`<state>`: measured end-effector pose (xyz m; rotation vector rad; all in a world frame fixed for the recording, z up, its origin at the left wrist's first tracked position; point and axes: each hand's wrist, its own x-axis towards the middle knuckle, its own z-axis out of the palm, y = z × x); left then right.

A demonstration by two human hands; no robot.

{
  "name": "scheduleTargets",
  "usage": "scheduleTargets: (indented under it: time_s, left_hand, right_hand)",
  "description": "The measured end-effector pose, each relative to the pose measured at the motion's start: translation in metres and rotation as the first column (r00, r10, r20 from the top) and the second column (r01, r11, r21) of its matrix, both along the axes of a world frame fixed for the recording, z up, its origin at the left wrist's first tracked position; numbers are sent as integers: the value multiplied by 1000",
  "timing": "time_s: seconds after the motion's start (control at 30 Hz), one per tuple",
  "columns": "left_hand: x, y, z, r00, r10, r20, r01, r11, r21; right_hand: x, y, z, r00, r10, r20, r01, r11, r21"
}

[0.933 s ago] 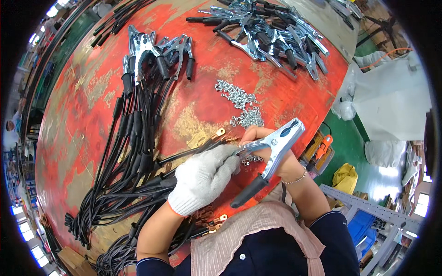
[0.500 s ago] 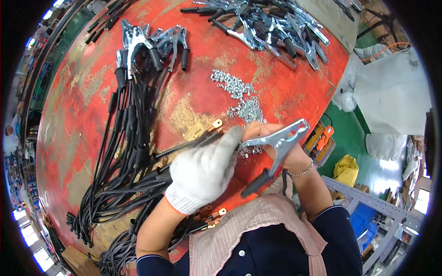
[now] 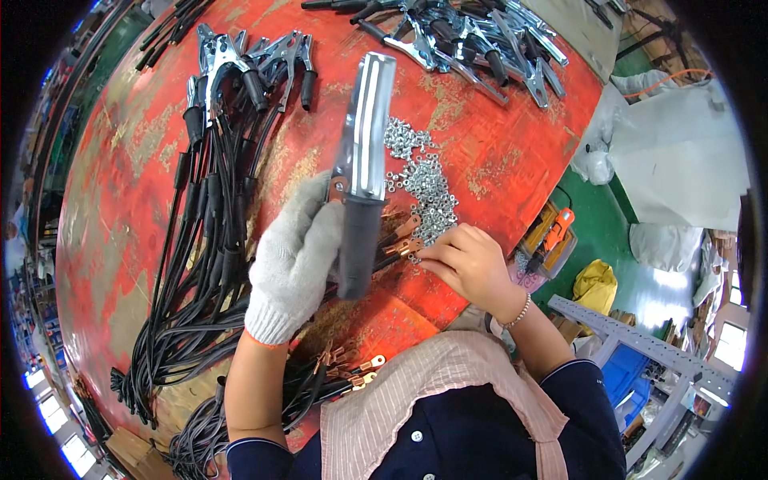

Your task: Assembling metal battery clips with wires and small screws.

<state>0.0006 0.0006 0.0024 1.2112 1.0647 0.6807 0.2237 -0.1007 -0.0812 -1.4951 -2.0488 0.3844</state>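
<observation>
**Metal clamp held upright over a worn red table**

The metal clamp (image 3: 364, 152), a long silvery jaw piece with a dark rubber sleeve on its lower handle, stands nearly upright in the middle of the view, raised above the red table (image 3: 512, 160). The left hand (image 3: 294, 260), in a knitted white glove, is closed around the clamp's dark handle, its thumb pressing near a copper cable lug (image 3: 336, 189) that sits against the clamp where metal meets sleeve. The right hand (image 3: 470, 264), bare and wearing a thin bracelet at the wrist, rests low on the table just right of the clamp, its fingers curled and pinched at the edge of a heap of small silver nuts (image 3: 420, 172); whether it holds one between the fingertips cannot be told. More copper-tipped cable ends (image 3: 400, 236) lie between the two hands, touching the nut pile.

To the left, a thick bundle of black cables (image 3: 200, 264) runs down the table, their far ends fitted with finished clamps (image 3: 248, 64) whose black grips lie side by side near the upper left rim. A second loose pile of clamps (image 3: 472, 40) is heaped at the top of the table. Below the gloved wrist, a further cluster of copper lugs (image 3: 348, 370) lies by the person's striped pink apron (image 3: 432, 400). Off the table's right edge, an orange power tool (image 3: 558, 230) sits on the green floor (image 3: 608, 232) beside white sacks (image 3: 688, 168).
</observation>
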Motion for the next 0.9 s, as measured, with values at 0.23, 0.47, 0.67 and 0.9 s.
scheduleTargets:
  time_s: [0.23,0.47,0.67,0.9]
  left_hand:
    - [1,-5,-2,996,-54,-71,56,998,37]
    - [0,-4,-2,996,-70,-47,70,998,5]
    - [0,-3,-3,995,-81,-57,79,996,-27]
    - [1,-3,-4,997,-79,-5,79,996,-38]
  right_hand:
    - [1,9,3,991,100,88,-99,995,-17]
    - [0,12,3,990,140,28,-137,987,-87]
    - [-1,10,4,987,153,42,-148,984,-100]
    - [1,11,8,976,203,74,-193,973,-127]
